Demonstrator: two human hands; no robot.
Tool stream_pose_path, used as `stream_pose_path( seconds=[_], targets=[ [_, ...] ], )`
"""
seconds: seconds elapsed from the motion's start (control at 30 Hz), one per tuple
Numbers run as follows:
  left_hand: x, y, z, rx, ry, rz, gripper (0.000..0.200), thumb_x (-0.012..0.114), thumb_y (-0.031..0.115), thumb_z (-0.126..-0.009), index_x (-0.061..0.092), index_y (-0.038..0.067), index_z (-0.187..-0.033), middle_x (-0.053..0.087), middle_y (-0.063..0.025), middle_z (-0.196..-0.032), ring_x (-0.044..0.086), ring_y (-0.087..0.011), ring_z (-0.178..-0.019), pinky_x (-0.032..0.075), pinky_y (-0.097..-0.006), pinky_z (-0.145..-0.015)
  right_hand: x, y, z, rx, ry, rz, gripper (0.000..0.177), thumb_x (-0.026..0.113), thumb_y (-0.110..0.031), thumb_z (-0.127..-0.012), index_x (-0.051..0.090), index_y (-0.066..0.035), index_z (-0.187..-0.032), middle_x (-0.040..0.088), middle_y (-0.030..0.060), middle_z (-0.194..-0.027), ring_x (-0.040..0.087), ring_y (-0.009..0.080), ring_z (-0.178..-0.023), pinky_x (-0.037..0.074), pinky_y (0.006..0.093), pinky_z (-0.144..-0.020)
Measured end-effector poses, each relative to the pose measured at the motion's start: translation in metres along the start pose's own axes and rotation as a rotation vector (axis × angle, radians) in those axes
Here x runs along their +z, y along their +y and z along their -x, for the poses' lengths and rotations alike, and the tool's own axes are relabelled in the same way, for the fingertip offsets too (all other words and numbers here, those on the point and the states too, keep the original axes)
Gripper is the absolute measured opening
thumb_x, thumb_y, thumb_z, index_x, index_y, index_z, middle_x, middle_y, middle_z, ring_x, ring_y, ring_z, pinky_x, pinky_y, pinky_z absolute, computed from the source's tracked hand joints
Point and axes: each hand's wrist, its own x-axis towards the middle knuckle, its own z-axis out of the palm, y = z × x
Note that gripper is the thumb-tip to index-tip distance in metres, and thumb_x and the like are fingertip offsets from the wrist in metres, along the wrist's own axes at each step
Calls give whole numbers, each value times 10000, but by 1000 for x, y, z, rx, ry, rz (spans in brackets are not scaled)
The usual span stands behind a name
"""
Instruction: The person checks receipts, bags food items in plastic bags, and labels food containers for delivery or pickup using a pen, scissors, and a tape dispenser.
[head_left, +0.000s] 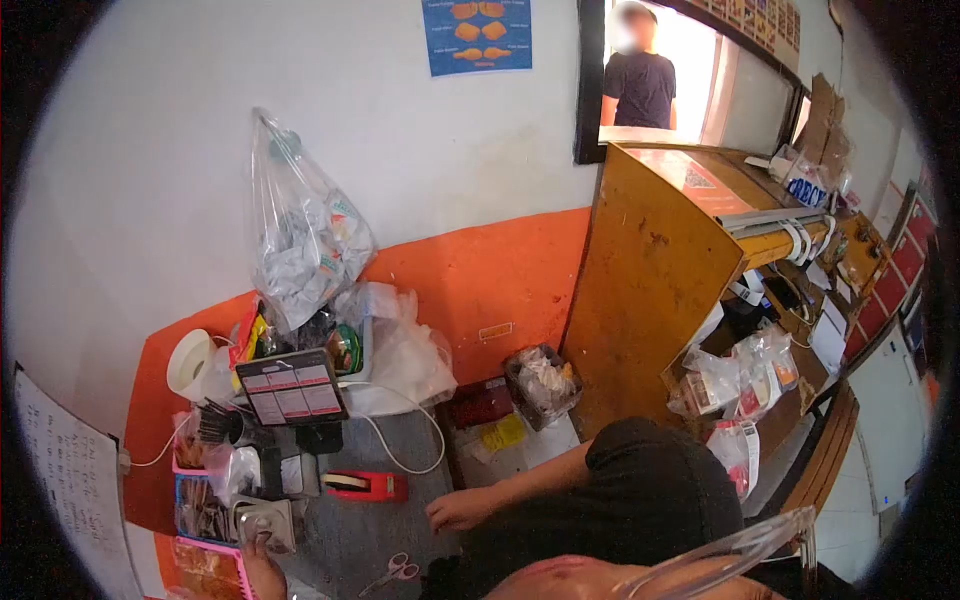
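Observation:
At the bottom left, my left hand point(262, 572) is beside a pink-edged basket point(213, 568) and just below a clear plastic-wrapped container point(266, 522); the frame edge cuts it off, and its grip cannot be made out. My right hand point(460, 509) rests at the right side of the grey tabletop point(372, 532), its fingers curled together with nothing visible in them. Between the hands lie scissors point(392, 573) with pale pink handles. A red tape dispenser point(365, 486) sits above them, in front of a tablet point(291, 387) on a stand.
Plastic bags point(400, 350) and a white roll point(190, 365) stand behind the tablet. A filled bin point(543, 385) is by the orange wall. At right are a wooden counter point(650, 250) and packaged goods point(765, 370). A person point(640, 88) stands beyond the window opening.

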Motion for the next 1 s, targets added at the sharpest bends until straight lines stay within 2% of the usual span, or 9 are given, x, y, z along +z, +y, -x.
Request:
stream_pose_path(
  seconds=[0.23,0.3,0.37,0.43,0.53,0.6,0.73,0.8,1.0],
  targets=[
    [-33,173,11,-313,404,78,135,512,56,-787,564,-12,-892,578,-121,-875,537,-242,-797,434,-326,-725,-12,-28,-47,183,257,-365,205,505,-103,-835,528,-20,-1022,531,94,-971,525,204,-885,434,297,-745],
    [8,202,32,-205,469,368,181,457,-55,-743,511,-27,-914,581,-133,-836,557,-294,-790,409,-389,-817,-2,-37,-67,392,161,-1257,330,419,-244,-888,474,-42,-1144,504,101,-1123,495,192,-998,398,296,-846],
    [15,251,36,-150,331,386,293,481,233,-809,583,2,-958,563,-148,-1008,521,-295,-929,398,-386,-816,6,-56,-77,303,13,-1551,417,361,-345,-887,455,-51,-1167,490,93,-1161,473,189,-1040,375,295,-881],
    [28,262,55,-107,251,221,403,418,277,-825,482,22,-1129,421,-179,-1224,377,-354,-1136,228,-490,-947,24,-67,-93,204,-187,-2007,584,197,-497,-883,396,-75,-1234,423,102,-1257,399,188,-1142,282,296,-968],
    [10,249,102,-260,246,-23,495,404,281,-831,349,34,-1256,268,-200,-1333,202,-348,-1258,74,-542,-992,16,-136,-98,345,-210,-1706,596,164,-452,-903,237,-21,-1307,292,112,-1341,251,203,-1247,162,310,-1032],
    [3,235,136,-446,459,-49,531,353,309,-857,264,27,-1298,215,-203,-1354,143,-335,-1279,84,-495,-1011,39,-157,-103,119,-227,-1471,597,142,-429,-911,179,5,-1318,154,103,-1394,129,193,-1290,84,318,-1047],
    [-26,248,216,-1006,833,754,582,303,398,-877,203,27,-1314,188,-173,-1369,135,-308,-1282,100,-418,-1028,107,-200,-104,-318,-578,-966,672,256,-512,-866,233,-6,-1307,197,129,-1379,131,247,-1290,47,407,-1041],
    [-51,262,256,-1117,1155,1134,595,308,418,-873,210,26,-1310,201,-163,-1365,150,-300,-1277,106,-409,-1028,160,-218,-103,-768,-562,-95,696,311,-531,-835,260,-11,-1295,222,162,-1360,156,298,-1280,58,467,-1026],
    [-128,329,395,-1011,1614,1125,638,325,478,-859,233,24,-1298,240,-132,-1356,195,-273,-1263,124,-383,-1028,318,-279,-55,-768,-675,-237,596,306,-433,-867,228,-44,-1312,233,189,-1343,185,333,-1260,112,487,-1011]
  ],
)
